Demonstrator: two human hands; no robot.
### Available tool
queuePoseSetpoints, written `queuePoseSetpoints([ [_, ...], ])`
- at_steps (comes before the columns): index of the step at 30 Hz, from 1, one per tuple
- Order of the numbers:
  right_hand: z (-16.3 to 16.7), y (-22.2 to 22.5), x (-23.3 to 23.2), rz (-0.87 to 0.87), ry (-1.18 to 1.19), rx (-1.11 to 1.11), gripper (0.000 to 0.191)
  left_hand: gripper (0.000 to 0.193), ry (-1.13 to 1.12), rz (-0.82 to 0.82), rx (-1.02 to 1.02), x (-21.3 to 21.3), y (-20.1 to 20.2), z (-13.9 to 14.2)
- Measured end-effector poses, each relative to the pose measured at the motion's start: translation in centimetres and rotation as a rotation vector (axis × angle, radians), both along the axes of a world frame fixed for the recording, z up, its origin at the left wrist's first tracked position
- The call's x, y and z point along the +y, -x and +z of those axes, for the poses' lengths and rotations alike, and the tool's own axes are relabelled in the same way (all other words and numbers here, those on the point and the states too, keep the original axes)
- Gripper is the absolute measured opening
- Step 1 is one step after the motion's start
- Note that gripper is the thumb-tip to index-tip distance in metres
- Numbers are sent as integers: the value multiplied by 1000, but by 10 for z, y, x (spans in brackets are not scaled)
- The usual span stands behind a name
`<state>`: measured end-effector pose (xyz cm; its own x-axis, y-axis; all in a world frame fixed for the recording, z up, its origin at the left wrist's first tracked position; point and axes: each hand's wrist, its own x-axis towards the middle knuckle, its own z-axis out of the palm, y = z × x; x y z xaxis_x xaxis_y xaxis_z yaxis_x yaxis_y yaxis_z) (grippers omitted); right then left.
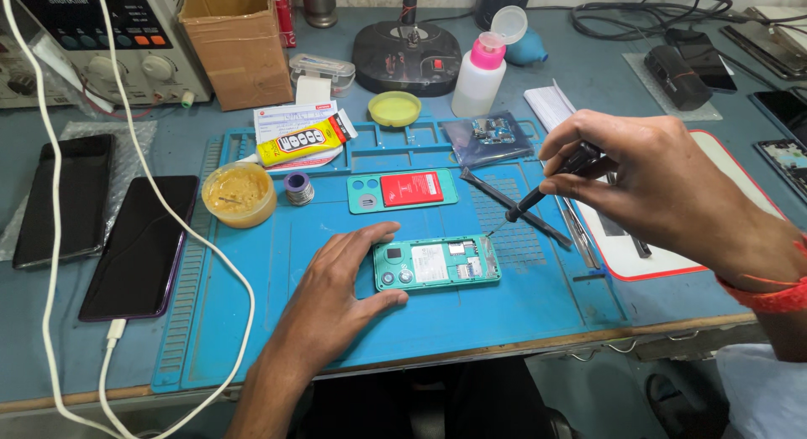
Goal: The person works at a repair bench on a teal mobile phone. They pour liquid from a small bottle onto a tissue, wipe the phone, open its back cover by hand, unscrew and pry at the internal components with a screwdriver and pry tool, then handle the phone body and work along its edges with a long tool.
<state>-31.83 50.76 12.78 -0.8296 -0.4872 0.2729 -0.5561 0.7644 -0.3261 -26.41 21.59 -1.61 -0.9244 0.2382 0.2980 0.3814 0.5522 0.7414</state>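
resting flat on the blue work mat (336, 338), the opened teal phone (436, 263) lies lengthwise near the front middle, its inner board and parts facing up. the left hand (340, 279) steadies it from the left end: the thumb lies along the near edge at the lower left corner, the forefinger stretches along the far edge at the upper left corner, so the phone's left end sits between the two spread fingers (370, 234), touched rather than gripped tight. the other fingers are curled on the mat beside it.

the right hand (664, 183) comes in from the right, its fingers closed around the dark handle of a thin screwdriver (546, 187). the tool slants down to the left and its fine tip meets the phone at the upper right corner, well away from the left hand's fingers.

just beyond the phone lies a teal back cover with a red battery (403, 189). left of that stand a small round tin (298, 188) and an open tub of yellowish paste (239, 194), with a yellow glue tube (303, 142) behind them. two dark phones (101, 229) lie face down at the far left, one with a white cable (113, 334) plugged in. a white bottle with a pink cap (481, 73) stands at the back.
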Motion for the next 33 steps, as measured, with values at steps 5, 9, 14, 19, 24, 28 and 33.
queuePoseSetpoints([
  [5, 1, -1, -2, -24, -9, -20, 26, 77, -9, -3, 2, 0, 0, 0],
  [9, 4, -2, -4, -3, 0, -1, 26, 78, -5, -2, 5, -1, -1, 1],
  [14, 9, -3, -7, 37, 1, 64, 26, 77, 4, 2, -16, -1, 0, 0],
  [19, 1, 2, -25, 104, 142, 131, 21, 70, -45, 44, 30, 1, 1, 3],
  [24, -35, 16, -64, 215, 345, 138, 15, 59, -158, 240, -17, 3, 12, 7],
  [28, -51, 22, -83, 249, 349, 150, 15, 53, -2, 271, -3, -2, 32, 10],
  [33, -52, 27, -89, 241, 337, 178, 14, 30, 141, 369, 117, 4, 59, 8],
])
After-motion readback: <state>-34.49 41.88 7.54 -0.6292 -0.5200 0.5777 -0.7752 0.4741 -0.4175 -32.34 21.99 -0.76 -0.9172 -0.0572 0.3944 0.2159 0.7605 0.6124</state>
